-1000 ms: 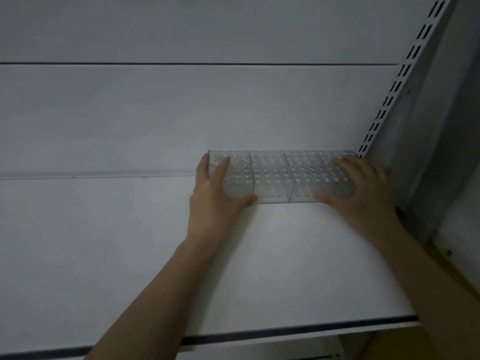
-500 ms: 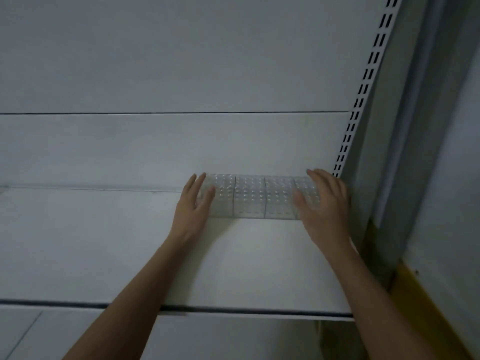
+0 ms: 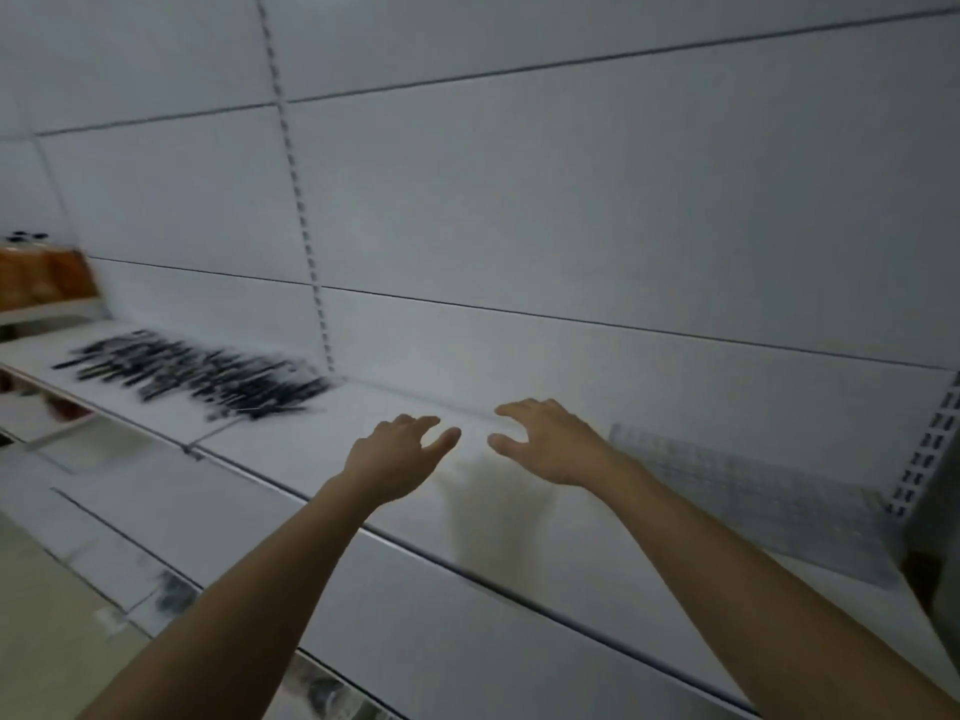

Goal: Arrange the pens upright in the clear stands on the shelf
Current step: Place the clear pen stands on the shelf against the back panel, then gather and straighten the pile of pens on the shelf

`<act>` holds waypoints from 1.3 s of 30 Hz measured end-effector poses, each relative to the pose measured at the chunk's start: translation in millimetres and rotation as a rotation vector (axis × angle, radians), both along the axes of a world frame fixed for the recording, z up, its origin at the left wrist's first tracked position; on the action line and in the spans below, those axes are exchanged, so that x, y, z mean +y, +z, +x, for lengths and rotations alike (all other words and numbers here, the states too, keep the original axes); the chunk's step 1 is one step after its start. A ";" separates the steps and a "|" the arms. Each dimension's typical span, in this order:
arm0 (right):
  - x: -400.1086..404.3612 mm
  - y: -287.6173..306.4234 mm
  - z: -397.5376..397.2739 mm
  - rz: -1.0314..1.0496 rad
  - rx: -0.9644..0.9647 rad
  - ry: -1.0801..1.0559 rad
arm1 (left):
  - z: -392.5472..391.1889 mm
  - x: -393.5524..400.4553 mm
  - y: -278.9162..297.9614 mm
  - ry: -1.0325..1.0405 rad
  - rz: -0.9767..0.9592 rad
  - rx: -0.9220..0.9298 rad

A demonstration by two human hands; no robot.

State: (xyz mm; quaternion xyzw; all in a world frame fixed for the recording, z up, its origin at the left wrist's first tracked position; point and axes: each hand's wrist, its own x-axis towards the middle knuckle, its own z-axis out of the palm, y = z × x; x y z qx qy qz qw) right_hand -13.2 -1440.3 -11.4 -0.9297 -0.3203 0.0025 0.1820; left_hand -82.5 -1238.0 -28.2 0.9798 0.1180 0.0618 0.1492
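Both my hands, left [image 3: 397, 454] and right [image 3: 545, 441], hover empty, fingers loosely spread, left of the stands [image 3: 753, 491]; pens [image 3: 197, 374], blurred, probably lie flat farther left, awaiting pickup.

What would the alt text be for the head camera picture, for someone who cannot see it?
Two bare hands, left hand and right hand, hover open and empty over a white shelf. Blurred dark pens lie far left; clear stands sit far right.
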 end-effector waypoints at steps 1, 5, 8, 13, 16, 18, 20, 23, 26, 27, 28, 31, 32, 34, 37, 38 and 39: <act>21.0 6.1 -4.4 -0.011 0.006 0.031 | -8.5 20.0 3.6 0.018 0.038 0.014; 113.4 25.1 -20.8 -0.026 0.035 0.146 | -49.2 109.5 19.1 0.084 0.102 0.031; 191.7 24.7 -36.1 0.024 0.065 0.211 | -87.9 183.4 30.1 0.125 0.077 -0.018; 328.7 7.5 -78.9 0.015 0.078 0.316 | -159.6 298.9 23.8 0.215 0.098 -0.035; 403.1 8.5 -98.3 -0.003 0.087 0.377 | -188.0 355.8 23.7 0.275 0.118 -0.008; 449.5 13.2 -103.2 -0.025 0.049 0.417 | -198.3 391.1 27.0 0.298 0.145 0.001; 492.5 19.9 -102.8 -0.019 0.022 0.433 | -201.2 428.1 32.9 0.318 0.153 -0.002; 553.9 21.3 -93.6 -0.023 0.010 0.458 | -197.1 488.5 33.1 0.345 0.128 -0.011; 598.6 21.2 -74.4 -0.035 0.012 0.469 | -181.8 536.1 33.0 0.336 0.119 -0.033; 618.9 22.0 -63.0 -0.040 0.006 0.471 | -172.7 555.5 33.0 0.335 0.114 -0.041; 640.7 23.9 -50.4 -0.038 0.003 0.471 | -162.9 574.5 33.6 0.337 0.105 -0.047; 708.6 30.2 -15.0 0.019 0.045 0.461 | -137.3 629.1 33.3 0.333 0.090 -0.047; 730.3 33.1 -6.5 0.030 0.072 0.462 | -129.4 648.2 34.8 0.333 0.102 -0.035; 770.4 35.6 6.9 0.037 0.132 0.471 | -115.4 687.6 40.5 0.339 0.149 -0.013; 825.0 31.4 29.2 0.089 0.166 0.476 | -97.6 743.7 48.7 0.362 0.147 -0.046; 840.7 28.3 35.2 0.094 0.192 0.483 | -93.7 758.5 47.8 0.369 0.132 -0.050; 855.1 25.2 39.8 0.094 0.216 0.494 | -90.3 772.4 44.5 0.372 0.123 -0.043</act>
